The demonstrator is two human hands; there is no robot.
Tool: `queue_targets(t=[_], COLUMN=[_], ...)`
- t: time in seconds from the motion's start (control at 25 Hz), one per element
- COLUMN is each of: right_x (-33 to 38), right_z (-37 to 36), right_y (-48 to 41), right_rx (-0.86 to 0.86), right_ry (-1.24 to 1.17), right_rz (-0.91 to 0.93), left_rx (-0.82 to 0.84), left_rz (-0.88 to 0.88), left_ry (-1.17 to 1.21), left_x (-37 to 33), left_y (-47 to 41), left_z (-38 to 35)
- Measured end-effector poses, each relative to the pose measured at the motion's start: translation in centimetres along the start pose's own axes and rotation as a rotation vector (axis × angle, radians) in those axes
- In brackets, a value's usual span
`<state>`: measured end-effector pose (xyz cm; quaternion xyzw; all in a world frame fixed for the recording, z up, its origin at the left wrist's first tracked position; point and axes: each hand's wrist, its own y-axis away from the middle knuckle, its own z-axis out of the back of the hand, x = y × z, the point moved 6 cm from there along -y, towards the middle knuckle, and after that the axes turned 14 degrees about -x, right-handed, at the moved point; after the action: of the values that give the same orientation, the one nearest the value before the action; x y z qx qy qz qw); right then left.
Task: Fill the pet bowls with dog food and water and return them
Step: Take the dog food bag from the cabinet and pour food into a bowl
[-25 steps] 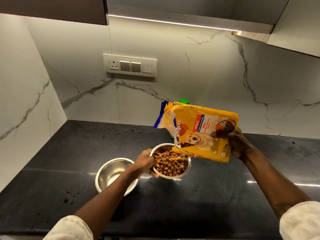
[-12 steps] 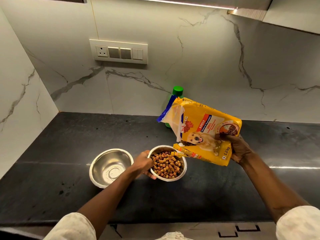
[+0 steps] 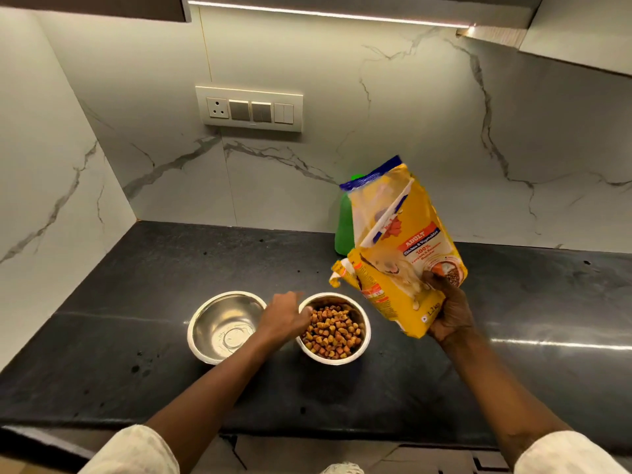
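Observation:
Two steel pet bowls stand side by side on the black counter (image 3: pixel 136 302). The right bowl (image 3: pixel 362 350) holds brown kibble (image 3: pixel 331 331); the left bowl (image 3: pixel 222 328) has nothing in it. My left hand (image 3: pixel 282 316) rests at the left rim of the kibble bowl, fingers curled on its edge. My right hand (image 3: pixel 448 307) grips the bottom of a yellow dog food bag (image 3: pixel 400 241), which is tipped back nearly upright above and right of the bowl, torn corner hanging at its lower left. A green bottle (image 3: pixel 343 230) stands behind the bag, mostly hidden.
A marble backsplash rises behind the counter with a switch panel (image 3: pixel 249 109) on it. A side wall closes the left end. The counter's front edge (image 3: pixel 307 431) runs just below my forearms. Cabinets hang overhead.
The bag has swung from tilted over the bowl to nearly upright, and kibble has stopped falling. The kibble bowl has come down onto the counter beside the other bowl.

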<state>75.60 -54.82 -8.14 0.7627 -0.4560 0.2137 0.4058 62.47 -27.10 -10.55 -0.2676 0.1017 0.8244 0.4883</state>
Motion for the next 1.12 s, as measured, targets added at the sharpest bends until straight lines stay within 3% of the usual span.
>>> queue_targets(t=[0.2,0.28,0.4,0.6,0.8,0.96,1.12], right_x=[-3.3,-4.4,-5.1,-4.2,1.2,6.0,11.2], right_z=[-7.1,-9.9,-13.5,-16.1,-18.0,-19.0,-23.2], right_y=[1.9,2.7,3.7,4.9,7.5,8.2,10.7], right_rx=[0.18,0.191,0.163,0.299,0.428,0.322,0.322], right_ry=[-0.311,-0.391,-0.394,-0.334,-0.159,0.195,0.351], right_rz=[0.006,-0.035,-0.038,-0.002,0.21,0.465,0.708], left_rx=[0.118,0.145,0.045,-0.27,-0.224,-0.211,-0.274], left_rz=[0.083,0.063,-0.029,-0.117,-0.092,-0.144,-0.224], left_ry=[0.78,0.962,0.927,0.711,0.815,0.82,0.819], left_x=[-5.3,-7.6,-9.6,-9.7,-9.0,-10.0,-12.5], left_y=[1.2,1.9,2.6,2.2,0.5,-1.4,-3.2], left_z=[3.6,5.4,8.1,12.3,17.6,24.1,30.9])
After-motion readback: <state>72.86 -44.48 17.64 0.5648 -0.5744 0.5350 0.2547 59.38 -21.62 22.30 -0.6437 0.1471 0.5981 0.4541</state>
